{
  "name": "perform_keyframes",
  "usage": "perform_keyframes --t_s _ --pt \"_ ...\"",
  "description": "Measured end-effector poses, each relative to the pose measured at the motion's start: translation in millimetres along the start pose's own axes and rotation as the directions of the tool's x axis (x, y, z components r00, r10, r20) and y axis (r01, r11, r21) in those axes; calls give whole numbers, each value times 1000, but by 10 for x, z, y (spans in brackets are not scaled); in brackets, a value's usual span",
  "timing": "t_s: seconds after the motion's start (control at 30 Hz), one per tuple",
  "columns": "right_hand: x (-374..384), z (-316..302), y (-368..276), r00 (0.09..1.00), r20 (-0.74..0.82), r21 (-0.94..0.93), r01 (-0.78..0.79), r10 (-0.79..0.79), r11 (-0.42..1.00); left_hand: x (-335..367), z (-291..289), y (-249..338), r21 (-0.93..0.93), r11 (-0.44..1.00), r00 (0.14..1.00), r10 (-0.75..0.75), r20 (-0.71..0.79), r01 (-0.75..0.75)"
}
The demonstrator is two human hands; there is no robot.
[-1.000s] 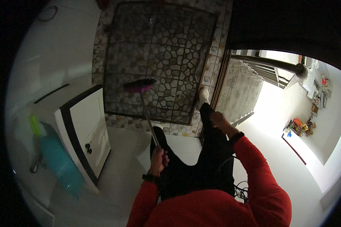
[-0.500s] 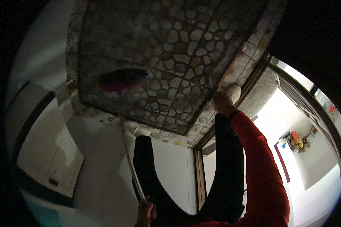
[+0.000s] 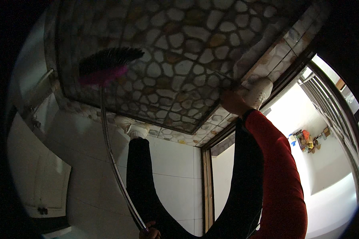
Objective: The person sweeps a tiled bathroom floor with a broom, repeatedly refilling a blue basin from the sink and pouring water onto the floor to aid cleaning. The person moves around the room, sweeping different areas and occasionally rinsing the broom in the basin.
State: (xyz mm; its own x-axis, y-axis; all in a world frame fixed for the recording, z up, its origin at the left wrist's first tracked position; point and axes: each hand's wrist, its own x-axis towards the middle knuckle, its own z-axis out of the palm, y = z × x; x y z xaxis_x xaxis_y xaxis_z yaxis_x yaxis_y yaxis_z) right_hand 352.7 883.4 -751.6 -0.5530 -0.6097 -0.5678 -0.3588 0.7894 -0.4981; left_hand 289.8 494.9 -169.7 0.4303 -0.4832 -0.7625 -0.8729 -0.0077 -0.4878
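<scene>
A broom with a purple head and black bristles (image 3: 103, 69) is over the pebble-patterned floor (image 3: 175, 63), at its left part. Its thin metal handle (image 3: 112, 159) runs down to my left hand (image 3: 149, 232), which is closed around it at the lower edge and partly cut off. My right hand (image 3: 236, 102), at the end of a red sleeve (image 3: 277, 159), reaches low beside my right white shoe (image 3: 260, 93), near the dark border of the pebble floor. Its fingers are in shadow, so their pose and anything in them cannot be made out.
My left shoe (image 3: 136, 126) stands on the pebble-tile edging. A door track (image 3: 206, 179) runs beside my right leg. White cabinet doors (image 3: 48, 183) are at left. Beyond the doorway, at right, lie a metal railing (image 3: 327, 107) and a pile of colourful objects (image 3: 307, 140).
The broom head appears further left and larger. My left hand has dropped toward the lower edge, still on the handle. My right hand stays low by the shoe as the view shifts.
</scene>
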Motion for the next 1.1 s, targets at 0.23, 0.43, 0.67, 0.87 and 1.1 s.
perform_keyframes --t_s 0.23,0.43,0.67,0.87,1.1 --pt "119 183 -30 987 -151 166 -28 54 986 61 -30 33 -80 995 979 71 194 -56" --pt "147 278 -17 990 -125 123 77 -62 989 55 18 122 -257 965 997 -30 75 48" --pt "204 361 -221 984 -151 -30 -102 96 994 193 -162 40 40 997 991 54 121 -60" --pt "298 307 -287 947 193 -19 263 -255 964 434 -395 -104 239 970 994 27 105 -52" --pt "305 253 -443 983 182 461 -94 10 882 395 -399 -50 243 970 992 -17 127 -14"
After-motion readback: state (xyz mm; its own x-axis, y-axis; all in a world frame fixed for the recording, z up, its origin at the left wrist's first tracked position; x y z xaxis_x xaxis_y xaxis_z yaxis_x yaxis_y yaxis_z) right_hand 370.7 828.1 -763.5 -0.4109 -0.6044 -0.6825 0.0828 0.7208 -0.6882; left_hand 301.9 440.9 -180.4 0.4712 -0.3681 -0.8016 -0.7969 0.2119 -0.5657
